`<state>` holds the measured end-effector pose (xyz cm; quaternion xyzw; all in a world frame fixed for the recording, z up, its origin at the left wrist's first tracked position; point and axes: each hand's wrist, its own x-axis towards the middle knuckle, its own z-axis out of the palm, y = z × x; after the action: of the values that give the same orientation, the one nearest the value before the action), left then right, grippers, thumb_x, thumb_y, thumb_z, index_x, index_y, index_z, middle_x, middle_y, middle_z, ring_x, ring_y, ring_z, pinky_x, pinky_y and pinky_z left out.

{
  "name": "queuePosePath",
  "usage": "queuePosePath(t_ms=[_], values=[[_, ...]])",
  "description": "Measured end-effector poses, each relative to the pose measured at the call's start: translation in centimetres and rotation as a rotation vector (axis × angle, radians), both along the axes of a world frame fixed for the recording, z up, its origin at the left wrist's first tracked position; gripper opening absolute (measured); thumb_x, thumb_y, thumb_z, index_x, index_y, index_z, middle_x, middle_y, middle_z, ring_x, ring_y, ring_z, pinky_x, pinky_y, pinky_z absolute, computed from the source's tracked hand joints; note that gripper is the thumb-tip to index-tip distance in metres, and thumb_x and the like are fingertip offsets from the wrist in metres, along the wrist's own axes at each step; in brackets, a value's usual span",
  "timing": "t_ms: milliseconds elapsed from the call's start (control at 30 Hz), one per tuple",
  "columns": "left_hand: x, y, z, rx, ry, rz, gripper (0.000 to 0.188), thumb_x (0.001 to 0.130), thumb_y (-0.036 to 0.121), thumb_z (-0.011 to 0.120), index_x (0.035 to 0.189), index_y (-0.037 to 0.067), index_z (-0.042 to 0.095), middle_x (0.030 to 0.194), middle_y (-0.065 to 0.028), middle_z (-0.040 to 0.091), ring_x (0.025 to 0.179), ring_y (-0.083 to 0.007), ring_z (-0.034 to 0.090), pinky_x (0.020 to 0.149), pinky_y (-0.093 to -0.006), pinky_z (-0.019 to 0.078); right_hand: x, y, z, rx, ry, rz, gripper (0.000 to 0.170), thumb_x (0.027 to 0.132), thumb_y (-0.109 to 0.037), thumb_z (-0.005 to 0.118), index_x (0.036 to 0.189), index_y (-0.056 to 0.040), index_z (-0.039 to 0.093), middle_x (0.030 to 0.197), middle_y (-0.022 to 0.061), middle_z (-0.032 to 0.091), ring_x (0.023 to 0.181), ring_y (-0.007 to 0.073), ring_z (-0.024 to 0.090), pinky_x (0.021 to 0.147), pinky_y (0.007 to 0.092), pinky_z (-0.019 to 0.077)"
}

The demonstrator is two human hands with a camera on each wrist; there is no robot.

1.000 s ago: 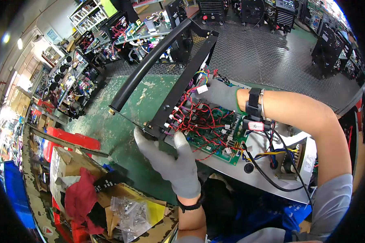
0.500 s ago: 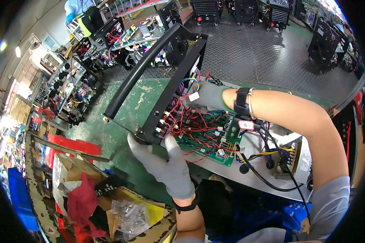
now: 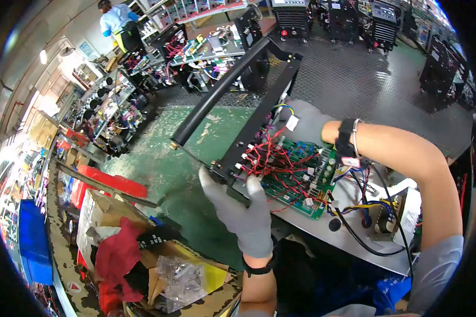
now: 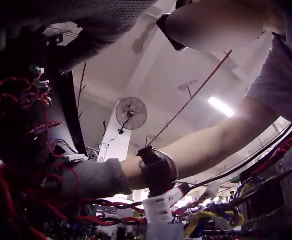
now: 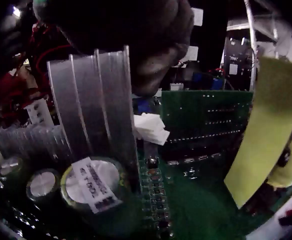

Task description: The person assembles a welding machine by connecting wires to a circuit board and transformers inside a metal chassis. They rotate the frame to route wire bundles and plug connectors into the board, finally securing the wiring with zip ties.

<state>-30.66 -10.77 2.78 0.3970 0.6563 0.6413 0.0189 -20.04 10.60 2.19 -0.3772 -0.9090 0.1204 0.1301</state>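
In the head view, my gloved left hand [image 3: 243,219] grips the near lower corner of a black panel [image 3: 259,119], thumb on the inner face and fingers outside. A thick black handle bar [image 3: 222,92] is fixed to that panel. My gloved right hand [image 3: 308,120] reaches in behind the panel's inner side, over a green circuit board [image 3: 316,212] and a tangle of red wires [image 3: 277,158]. In the right wrist view its bent fingers [image 5: 156,70] are above a finned heat sink [image 5: 88,100], beside labelled capacitors [image 5: 93,180]. I cannot tell what those fingertips hold.
The board sits on a silver metal base plate [image 3: 349,240] with a transformer [image 3: 394,216] and a loose black cable [image 3: 362,245]. At lower left stand a cardboard box [image 3: 100,211], a red cloth [image 3: 119,248] and a plastic bag of small parts [image 3: 180,277]. Another person [image 3: 119,24] stands far back.
The head view has shifted, so the unit and both hands first moved left and now appear further right. A person has come into view at the back. Both hands keep their places on the unit.
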Motion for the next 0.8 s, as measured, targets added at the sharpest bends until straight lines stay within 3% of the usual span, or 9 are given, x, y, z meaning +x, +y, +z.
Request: queuePosePath(t_ms=[100, 167, 267, 367, 467, 567, 667, 767, 800], values=[[-0.5, 0.3, -0.9, 0.031, 0.032, 0.017, 0.074, 0.082, 0.003, 0.064, 0.147, -0.001, 0.028, 0.134, -0.0188, 0.047, 0.118, -0.0246, 0.051, 0.103, -0.0373, 0.0376, -0.2, 0.5, -0.3, 0.014, 0.023, 0.011, 0.039, 0.077, -0.040, 0.068, 0.074, -0.0016, 0.069, 0.072, 0.0172, 0.066, 0.072, 0.0331, 0.067, 0.064, 0.0418, 0.0530], [-0.2, 0.2, -0.4, -0.026, 0.062, 0.066, 0.073, 0.082, 0.002, 0.063, 0.146, -0.002, 0.028, 0.134, -0.0191, 0.047, 0.118, -0.0246, 0.051, 0.104, -0.0370, 0.0382, -1.2, 0.9, -0.8, -0.300, -0.037, -0.022, 0.037, 0.078, -0.039, 0.070, 0.075, -0.0020, 0.069, 0.068, 0.0124, 0.065, 0.064, 0.0242, 0.066, 0.059, 0.0371, 0.0521], [0.0, 0.4, -0.3, 0.011, 0.041, 0.058, 0.073, 0.082, 0.001, 0.063, 0.145, -0.003, 0.029, 0.134, -0.0197, 0.047, 0.119, -0.0251, 0.050, 0.104, -0.0372, 0.0380, -1.8, 1.2, -2.3, -0.523, 0.033, 0.019, 0.021, 0.087, -0.025, 0.067, 0.083, -0.0048, 0.065, 0.076, 0.0054, 0.063, 0.064, 0.0162, 0.060, 0.057, 0.0340, 0.0494], [0.0, 0.3, -0.4, 0.029, 0.023, 0.040, 0.072, 0.082, 0.001, 0.062, 0.145, -0.004, 0.029, 0.134, -0.0200, 0.047, 0.120, -0.0253, 0.050, 0.105, -0.0373, 0.0376, -1.0, -0.4, -1.9, -1.001, 0.515, 0.013, 0.014, 0.087, -0.018, 0.067, 0.093, -0.0058, 0.063, 0.082, 0.0023, 0.064, 0.063, 0.0133, 0.059, 0.054, 0.0295, 0.0472], [0.0, 0.4, -0.3, 0.026, 0.036, 0.046, 0.072, 0.082, 0.000, 0.062, 0.145, -0.005, 0.029, 0.133, -0.0200, 0.047, 0.119, -0.0249, 0.050, 0.105, -0.0372, 0.0377, -0.1, -0.8, -1.3, -1.136, 0.611, 0.033, 0.022, 0.089, -0.024, 0.066, 0.081, -0.0061, 0.055, 0.076, 0.0081, 0.065, 0.056, 0.0189, 0.060, 0.041, 0.0320, 0.0421], [-0.2, 0.4, -0.6, 0.034, 0.031, 0.041, 0.071, 0.081, 0.000, 0.062, 0.145, -0.005, 0.029, 0.132, -0.0194, 0.048, 0.118, -0.0242, 0.051, 0.104, -0.0370, 0.0383, 0.4, -1.2, -2.1, -1.350, 0.844, -0.017, 0.019, 0.091, -0.024, 0.063, 0.088, -0.0061, 0.058, 0.083, 0.0106, 0.066, 0.064, 0.0214, 0.064, 0.044, 0.0332, 0.0462], [0.0, 0.5, -0.4, 0.040, -0.002, 0.014, 0.073, 0.081, 0.001, 0.062, 0.145, -0.005, 0.027, 0.132, -0.0200, 0.047, 0.118, -0.0253, 0.051, 0.104, -0.0381, 0.0389, 0.8, -0.4, -3.0, -0.860, 0.528, 0.118, 0.026, 0.088, -0.029, 0.065, 0.099, -0.0053, 0.060, 0.090, 0.0145, 0.067, 0.070, 0.0269, 0.067, 0.053, 0.0397, 0.0524], [-0.3, 0.3, -0.5, -0.010, 0.013, 0.024, 0.075, 0.080, 0.003, 0.062, 0.145, -0.006, 0.025, 0.133, -0.0210, 0.046, 0.120, -0.0278, 0.050, 0.105, -0.0398, 0.0372, 1.2, 0.9, -1.2, 0.013, 0.046, 0.074, 0.041, 0.083, -0.035, 0.069, 0.108, -0.0040, 0.059, 0.090, 0.0157, 0.067, 0.072, 0.0305, 0.068, 0.065, 0.0431, 0.0551], [0.2, 0.1, 0.1, -0.036, -0.006, 0.035, 0.074, 0.081, 0.004, 0.063, 0.145, -0.005, 0.026, 0.133, -0.0198, 0.047, 0.120, -0.0270, 0.050, 0.106, -0.0393, 0.0357, 1.7, 0.6, -1.0, 0.021, 0.072, 0.058, 0.044, 0.080, -0.035, 0.070, 0.109, -0.0041, 0.058, 0.088, 0.0161, 0.067, 0.072, 0.0324, 0.067, 0.072, 0.0440, 0.0542]])
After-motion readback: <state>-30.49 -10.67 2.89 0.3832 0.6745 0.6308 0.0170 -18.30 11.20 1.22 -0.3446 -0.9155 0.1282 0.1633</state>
